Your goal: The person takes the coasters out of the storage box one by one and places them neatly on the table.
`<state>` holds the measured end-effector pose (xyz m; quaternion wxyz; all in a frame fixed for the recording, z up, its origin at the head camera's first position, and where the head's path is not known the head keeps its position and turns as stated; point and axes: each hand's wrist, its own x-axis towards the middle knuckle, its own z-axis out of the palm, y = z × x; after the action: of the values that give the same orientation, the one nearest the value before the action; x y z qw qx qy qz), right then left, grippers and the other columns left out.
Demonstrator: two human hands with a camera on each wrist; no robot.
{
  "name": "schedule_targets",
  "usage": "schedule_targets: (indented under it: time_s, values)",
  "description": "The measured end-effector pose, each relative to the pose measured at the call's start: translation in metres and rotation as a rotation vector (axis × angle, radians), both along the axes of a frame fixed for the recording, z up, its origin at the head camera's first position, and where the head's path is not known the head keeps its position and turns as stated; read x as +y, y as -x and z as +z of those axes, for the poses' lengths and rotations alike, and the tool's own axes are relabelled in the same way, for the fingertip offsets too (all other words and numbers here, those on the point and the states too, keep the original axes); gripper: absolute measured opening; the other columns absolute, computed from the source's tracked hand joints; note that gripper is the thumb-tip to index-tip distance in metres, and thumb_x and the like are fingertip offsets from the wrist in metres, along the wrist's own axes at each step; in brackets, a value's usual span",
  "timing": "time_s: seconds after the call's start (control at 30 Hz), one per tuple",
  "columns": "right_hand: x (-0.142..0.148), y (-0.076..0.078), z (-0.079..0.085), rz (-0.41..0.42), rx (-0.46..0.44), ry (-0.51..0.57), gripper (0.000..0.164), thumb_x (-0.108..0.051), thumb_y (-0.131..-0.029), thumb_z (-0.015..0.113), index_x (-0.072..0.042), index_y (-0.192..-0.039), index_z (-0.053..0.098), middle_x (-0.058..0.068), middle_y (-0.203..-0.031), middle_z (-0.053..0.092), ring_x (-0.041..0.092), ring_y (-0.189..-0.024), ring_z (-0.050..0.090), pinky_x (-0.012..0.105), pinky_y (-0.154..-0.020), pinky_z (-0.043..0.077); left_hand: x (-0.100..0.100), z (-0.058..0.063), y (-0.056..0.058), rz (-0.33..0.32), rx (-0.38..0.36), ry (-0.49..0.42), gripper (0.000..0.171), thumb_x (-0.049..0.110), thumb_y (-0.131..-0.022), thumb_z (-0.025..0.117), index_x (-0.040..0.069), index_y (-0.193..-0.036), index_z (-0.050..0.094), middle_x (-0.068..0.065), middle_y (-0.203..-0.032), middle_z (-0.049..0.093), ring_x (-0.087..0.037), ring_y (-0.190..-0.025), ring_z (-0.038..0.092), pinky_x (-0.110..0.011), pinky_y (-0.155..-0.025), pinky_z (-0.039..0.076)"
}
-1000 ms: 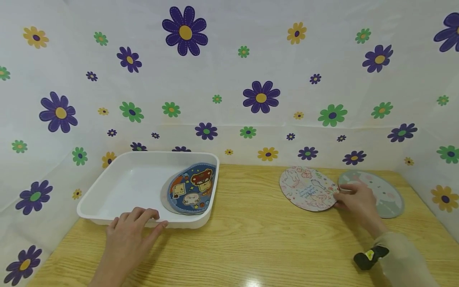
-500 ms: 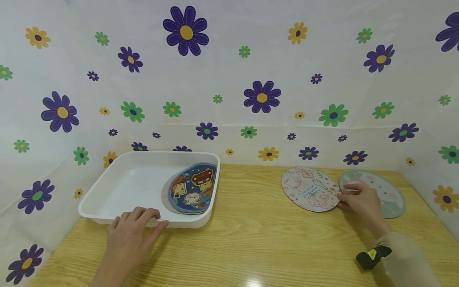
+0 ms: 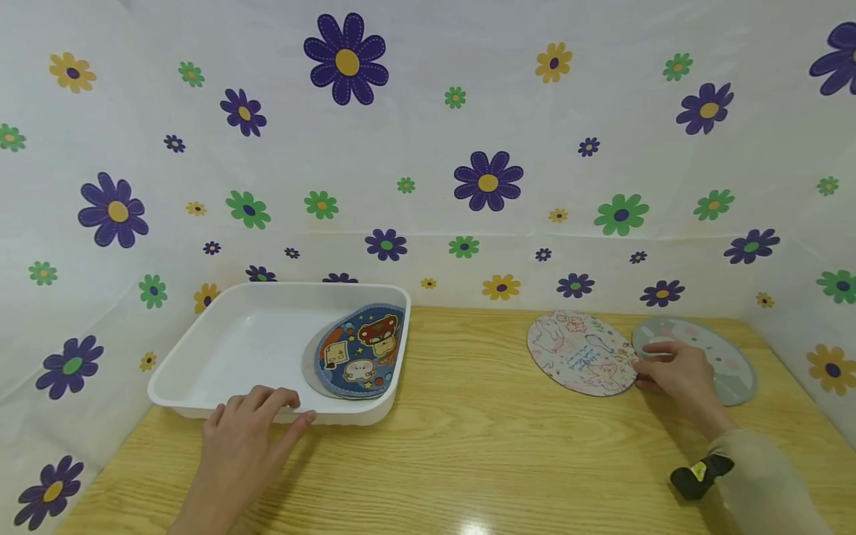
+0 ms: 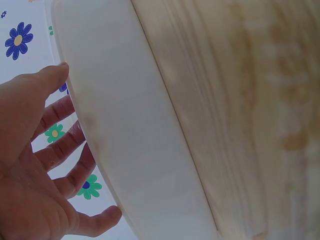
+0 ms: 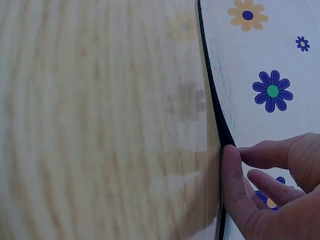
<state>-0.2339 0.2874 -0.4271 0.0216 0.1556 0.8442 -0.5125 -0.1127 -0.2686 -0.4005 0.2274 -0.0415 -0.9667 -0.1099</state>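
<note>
My right hand (image 3: 677, 375) pinches the right edge of a round pink-and-white mouse pad (image 3: 582, 353) between thumb and fingers. In the right wrist view, that edge of the mouse pad (image 5: 225, 132) is raised a little and shows a black underside. My left hand (image 3: 241, 438) holds the front rim of a white plastic tray (image 3: 267, 349); its fingers curl over the rim, as the left wrist view confirms with the hand (image 4: 35, 165) along the tray's wall (image 4: 125, 120). Inside the tray, at its right, a blue cartoon mouse pad (image 3: 351, 379) lies over a pale one (image 3: 310, 364).
A grey-green mouse pad (image 3: 732, 386) lies right of the pink one, partly behind my right hand. The wood-grain table (image 3: 468, 446) meets a flowered white sheet (image 3: 414, 126) at the back and sides. A black strap (image 3: 698, 477) is on my right sleeve.
My right hand and the pink-and-white mouse pad have shifted slightly to the right. My left hand stays on the tray's rim, and the tray stays in place.
</note>
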Motion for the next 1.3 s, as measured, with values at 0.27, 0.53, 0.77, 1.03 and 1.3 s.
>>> schedule_targets:
  time_s: [0.27, 0.53, 0.77, 1.03, 1.3]
  values:
    - [-0.006, -0.002, 0.002, 0.070, 0.037, -0.242, 0.040, -0.008, -0.096, 0.067, 0.015, -0.128, 0.058, 0.036, -0.121, 0.063, 0.021, -0.084, 0.070, 0.026, -0.067, 0.062, -0.001, -0.001, 0.000, -0.001, 0.006, 0.001, 0.024, 0.040, -0.089, 0.079, 0.021, -0.101, 0.071, -0.008, -0.106, 0.073, -0.043, -0.101, 0.066, -0.077, -0.090, 0.042]
    - [-0.007, -0.004, 0.003, 0.101, 0.033, -0.283, 0.040, -0.010, -0.096, 0.066, 0.015, -0.127, 0.058, 0.036, -0.122, 0.062, 0.030, -0.092, 0.070, 0.028, -0.069, 0.062, 0.000, 0.000, 0.000, 0.003, -0.024, -0.009, 0.025, 0.041, -0.090, 0.078, 0.021, -0.103, 0.071, -0.007, -0.108, 0.072, -0.043, -0.103, 0.065, -0.074, -0.090, 0.042]
    - [-0.009, -0.007, 0.006, 0.146, 0.032, -0.299, 0.043, -0.014, -0.095, 0.066, 0.013, -0.127, 0.059, 0.034, -0.118, 0.066, 0.022, -0.084, 0.071, 0.027, -0.067, 0.062, 0.000, 0.000, 0.000, 0.009, -0.044, -0.014, 0.025, 0.042, -0.092, 0.076, 0.021, -0.104, 0.071, -0.008, -0.109, 0.072, -0.043, -0.104, 0.064, -0.077, -0.091, 0.040]
    - [-0.009, -0.011, 0.010, 0.194, 0.063, -0.421, 0.043, -0.019, -0.098, 0.064, 0.013, -0.126, 0.060, 0.036, -0.118, 0.066, 0.026, -0.078, 0.070, 0.033, -0.067, 0.057, 0.000, 0.001, 0.000, 0.016, -0.062, -0.012, 0.026, 0.043, -0.092, 0.075, 0.020, -0.105, 0.071, -0.009, -0.109, 0.072, -0.043, -0.105, 0.064, -0.075, -0.091, 0.041]
    - [-0.013, -0.019, 0.013, 0.256, 0.098, -0.543, 0.041, -0.025, -0.100, 0.059, 0.009, -0.123, 0.064, 0.035, -0.119, 0.066, 0.048, -0.103, 0.064, 0.052, -0.080, 0.053, 0.001, 0.002, 0.000, 0.016, -0.075, -0.019, 0.027, 0.043, -0.093, 0.075, 0.020, -0.105, 0.071, -0.009, -0.110, 0.072, -0.043, -0.105, 0.063, -0.074, -0.091, 0.041]
